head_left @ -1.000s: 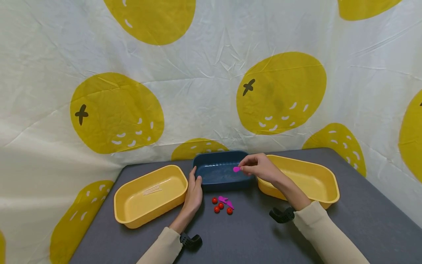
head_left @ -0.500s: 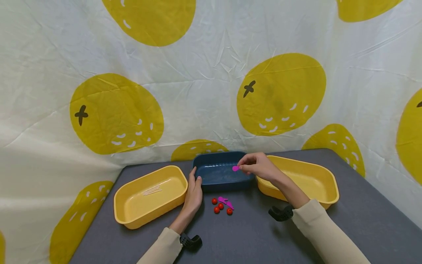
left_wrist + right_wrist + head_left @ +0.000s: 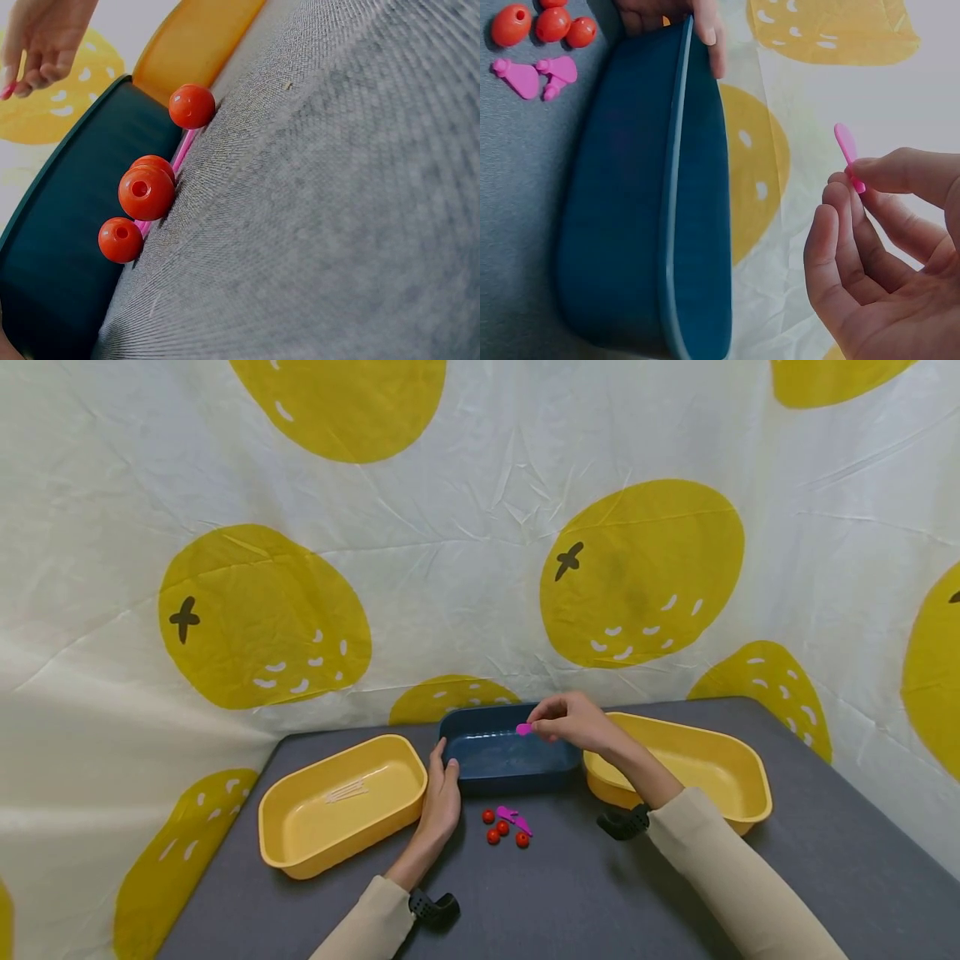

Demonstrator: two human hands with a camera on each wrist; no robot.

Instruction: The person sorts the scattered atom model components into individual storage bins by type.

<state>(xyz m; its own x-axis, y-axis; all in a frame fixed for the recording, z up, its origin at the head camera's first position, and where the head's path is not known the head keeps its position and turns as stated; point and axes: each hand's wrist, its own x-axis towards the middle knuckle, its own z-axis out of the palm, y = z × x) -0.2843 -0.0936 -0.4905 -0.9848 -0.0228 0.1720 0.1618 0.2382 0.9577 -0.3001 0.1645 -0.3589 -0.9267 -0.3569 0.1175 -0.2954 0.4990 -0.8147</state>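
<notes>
My right hand (image 3: 577, 722) pinches a small pink paddle-shaped plastic piece (image 3: 845, 142) between thumb and fingertips, above the blue bin (image 3: 517, 781). The piece has a rounded wide end and a narrow stem. At the bin's left end, my left hand (image 3: 441, 802) holds the corner, thumb at the front rim and fingers along the side. In front of the bin lie several red beads (image 3: 502, 828), some with a visible hole (image 3: 140, 189). Among them are more pink pieces (image 3: 517, 78), close together on the cloth. No contents show in the visible part of the blue bin.
A yellow bin (image 3: 300, 852) on the left contains several thin pale sticks (image 3: 347, 791). On the right stands a second yellow bin (image 3: 720, 760), partly behind the right forearm. A dark grey cloth (image 3: 540, 910) covers the table, with a patterned curtain (image 3: 450, 610) behind.
My right hand has moved up and a little to the left with the pink piece. The left hand, bins and beads stay where they were.
</notes>
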